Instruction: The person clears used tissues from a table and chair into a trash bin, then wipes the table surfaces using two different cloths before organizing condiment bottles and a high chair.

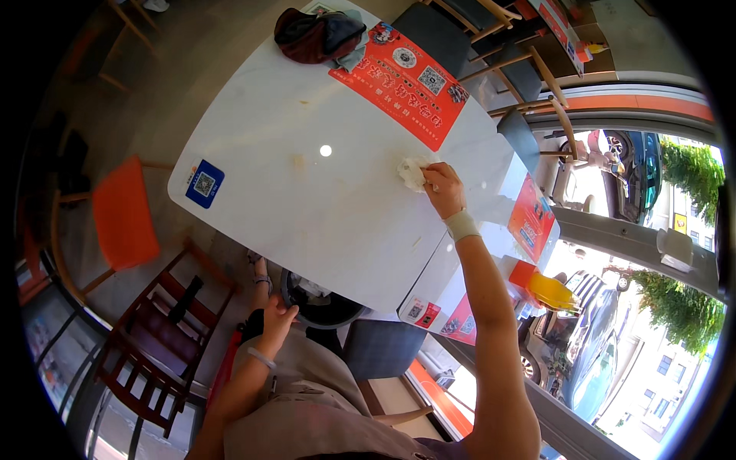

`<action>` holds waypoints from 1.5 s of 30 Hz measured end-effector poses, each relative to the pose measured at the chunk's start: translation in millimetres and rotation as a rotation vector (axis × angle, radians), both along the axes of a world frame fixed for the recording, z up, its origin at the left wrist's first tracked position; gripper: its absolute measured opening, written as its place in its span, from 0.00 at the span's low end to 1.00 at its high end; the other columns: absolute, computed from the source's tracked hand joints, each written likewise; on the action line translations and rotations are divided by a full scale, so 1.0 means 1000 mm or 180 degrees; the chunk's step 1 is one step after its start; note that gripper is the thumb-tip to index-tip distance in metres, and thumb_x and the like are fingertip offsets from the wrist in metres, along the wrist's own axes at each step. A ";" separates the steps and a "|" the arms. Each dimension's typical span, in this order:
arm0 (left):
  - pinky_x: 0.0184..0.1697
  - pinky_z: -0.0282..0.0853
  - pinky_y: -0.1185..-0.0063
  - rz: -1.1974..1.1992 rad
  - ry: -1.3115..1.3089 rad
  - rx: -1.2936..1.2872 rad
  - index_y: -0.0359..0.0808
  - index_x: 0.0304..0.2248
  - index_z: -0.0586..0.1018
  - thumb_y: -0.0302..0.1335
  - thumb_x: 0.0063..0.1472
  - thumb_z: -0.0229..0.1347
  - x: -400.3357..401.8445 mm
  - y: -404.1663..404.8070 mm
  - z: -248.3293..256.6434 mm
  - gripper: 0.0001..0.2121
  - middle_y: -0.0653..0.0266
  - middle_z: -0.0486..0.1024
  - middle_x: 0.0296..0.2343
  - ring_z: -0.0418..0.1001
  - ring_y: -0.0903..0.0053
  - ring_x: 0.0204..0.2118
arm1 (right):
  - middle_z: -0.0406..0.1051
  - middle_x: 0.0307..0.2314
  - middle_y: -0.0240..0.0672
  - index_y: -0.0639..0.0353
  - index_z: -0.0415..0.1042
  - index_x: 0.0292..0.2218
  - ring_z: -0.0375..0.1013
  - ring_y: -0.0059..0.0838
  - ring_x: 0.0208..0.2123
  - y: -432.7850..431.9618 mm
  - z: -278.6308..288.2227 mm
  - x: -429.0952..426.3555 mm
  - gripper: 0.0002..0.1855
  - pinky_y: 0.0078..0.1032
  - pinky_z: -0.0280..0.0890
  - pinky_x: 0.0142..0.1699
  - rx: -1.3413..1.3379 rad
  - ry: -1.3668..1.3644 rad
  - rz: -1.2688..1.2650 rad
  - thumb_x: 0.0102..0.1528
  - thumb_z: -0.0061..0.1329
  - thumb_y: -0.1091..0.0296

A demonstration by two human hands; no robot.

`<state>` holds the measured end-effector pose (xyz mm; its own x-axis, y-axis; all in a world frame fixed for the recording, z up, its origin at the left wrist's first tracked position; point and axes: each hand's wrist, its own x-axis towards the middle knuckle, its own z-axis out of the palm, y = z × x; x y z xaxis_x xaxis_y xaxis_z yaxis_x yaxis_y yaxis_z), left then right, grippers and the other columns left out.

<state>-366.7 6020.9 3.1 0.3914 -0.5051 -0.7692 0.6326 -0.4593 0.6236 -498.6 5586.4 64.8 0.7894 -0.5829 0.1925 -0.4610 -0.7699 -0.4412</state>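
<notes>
My right hand (pixel 445 187) presses a crumpled white tissue (pixel 413 172) onto the white tabletop (pixel 259 138), just below a red printed sheet (pixel 397 86). Faint brownish smears (pixel 299 163) mark the surface to the left of that hand. Down at the table's near edge, my left hand (pixel 280 319) grips the rim of a black bin (pixel 339 319). Pale crumpled waste (pixel 310 290) shows inside the bin, whose far side is partly under the tabletop.
A dark cloth bundle (pixel 319 37) lies at the table's far end. On the right stands a red and yellow container (pixel 546 287) near the window. An orange chair (pixel 126 213) and a dark wooden chair (pixel 167 333) are to the left. A grey seat (pixel 376 348) is close by my body.
</notes>
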 end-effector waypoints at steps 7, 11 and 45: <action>0.27 0.73 0.82 -0.0270 0.0091 -0.0004 0.32 0.36 0.66 0.18 0.52 0.53 -0.012 0.002 -0.002 0.12 0.62 0.71 0.31 0.72 0.79 0.30 | 0.67 0.25 0.33 0.58 0.74 0.32 0.68 0.33 0.27 0.109 0.011 -0.074 0.12 0.28 0.64 0.31 0.0295 0.0191 -0.0950 0.42 0.49 0.81; 0.28 0.73 0.81 -0.0169 0.0354 -0.0334 0.32 0.38 0.65 0.17 0.52 0.52 -0.015 0.002 -0.002 0.13 0.61 0.71 0.33 0.73 0.78 0.32 | 0.66 0.23 0.35 0.59 0.73 0.31 0.68 0.35 0.25 0.204 0.012 -0.055 0.10 0.28 0.64 0.30 0.0543 0.0164 -0.1445 0.42 0.51 0.79; 0.28 0.73 0.79 0.0300 0.0343 -0.0180 0.31 0.46 0.65 0.20 0.52 0.54 0.015 0.032 -0.019 0.20 0.61 0.70 0.38 0.71 0.76 0.35 | 0.69 0.27 0.27 0.61 0.74 0.37 0.67 0.18 0.28 0.045 0.007 -0.045 0.13 0.17 0.61 0.31 0.1742 -0.0520 -0.1824 0.47 0.49 0.76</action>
<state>-351.3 6052.6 -16.1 0.3559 -0.5137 -0.7807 0.7359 -0.3609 0.5729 -543.2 5631.0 71.9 0.3261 -0.9333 -0.1502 -0.6156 -0.0891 -0.7830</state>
